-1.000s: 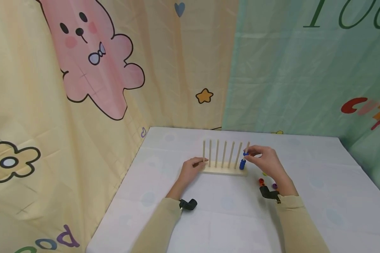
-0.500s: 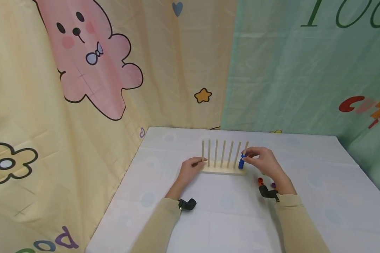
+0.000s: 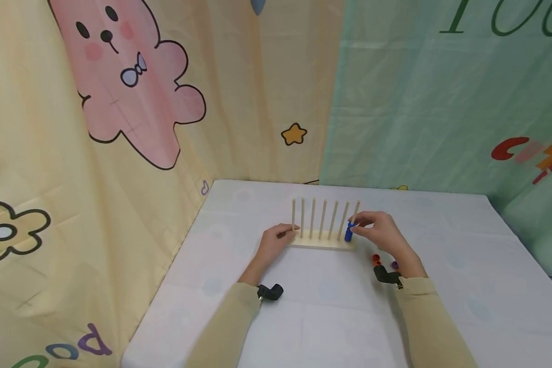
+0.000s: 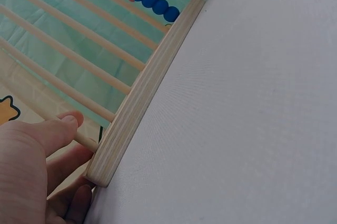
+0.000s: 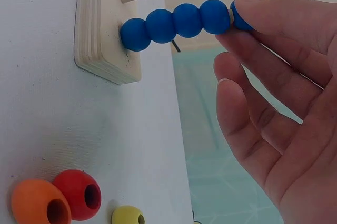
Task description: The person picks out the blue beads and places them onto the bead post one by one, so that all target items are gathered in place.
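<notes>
A wooden base (image 3: 324,241) with several upright pegs stands on the white table (image 3: 331,317). Blue beads (image 3: 348,233) are stacked on its rightmost peg. My right hand (image 3: 355,225) pinches the top blue bead (image 5: 239,16) of that stack (image 5: 174,21) between thumb and fingertip. My left hand (image 3: 278,239) grips the left end of the base (image 4: 142,92), thumb (image 4: 47,134) on top by the first peg, fingers curled under the end. The other pegs are bare.
Loose beads lie on the table right of the base: orange (image 5: 39,208), red (image 5: 79,195), yellow (image 5: 128,216), and a purple one (image 3: 394,265). Printed curtains hang close behind and to the left of the table.
My right hand has slid the blue bead down the rightmost peg until it sits on the stack. The left hand has kept its hold on the base.
</notes>
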Motion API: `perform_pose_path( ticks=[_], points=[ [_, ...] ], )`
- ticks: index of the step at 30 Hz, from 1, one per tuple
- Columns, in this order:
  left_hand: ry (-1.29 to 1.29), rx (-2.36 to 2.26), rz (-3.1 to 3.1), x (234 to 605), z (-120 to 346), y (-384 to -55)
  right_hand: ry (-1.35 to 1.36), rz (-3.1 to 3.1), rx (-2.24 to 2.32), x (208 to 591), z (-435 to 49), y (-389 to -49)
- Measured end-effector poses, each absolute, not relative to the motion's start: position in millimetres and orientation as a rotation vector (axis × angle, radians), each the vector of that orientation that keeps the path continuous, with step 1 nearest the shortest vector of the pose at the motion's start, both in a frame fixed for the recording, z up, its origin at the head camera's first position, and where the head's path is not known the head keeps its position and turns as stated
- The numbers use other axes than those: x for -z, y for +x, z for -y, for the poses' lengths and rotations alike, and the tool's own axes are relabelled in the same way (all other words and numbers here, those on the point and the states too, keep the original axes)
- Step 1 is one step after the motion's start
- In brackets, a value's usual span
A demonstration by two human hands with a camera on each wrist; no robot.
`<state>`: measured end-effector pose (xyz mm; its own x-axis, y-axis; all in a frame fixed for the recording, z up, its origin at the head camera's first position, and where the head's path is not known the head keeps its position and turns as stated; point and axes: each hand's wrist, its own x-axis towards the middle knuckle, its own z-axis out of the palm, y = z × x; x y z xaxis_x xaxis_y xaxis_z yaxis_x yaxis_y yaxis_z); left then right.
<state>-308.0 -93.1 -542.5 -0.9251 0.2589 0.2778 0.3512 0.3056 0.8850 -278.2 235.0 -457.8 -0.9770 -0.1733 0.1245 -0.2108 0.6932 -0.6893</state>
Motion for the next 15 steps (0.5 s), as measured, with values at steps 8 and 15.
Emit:
perform_pose_path(
  ticks=[8,15],
  points=[
    [-0.582,1.703,2.463,541.4,93.2,-307.4,0.332,2.858,-1.158,459.0,-234.8,-279.4],
    [-0.567,1.705,2.482,543.3,94.2,-308.2,0.359,2.845,-1.168,460.8,-237.2,-278.5]
  ],
)
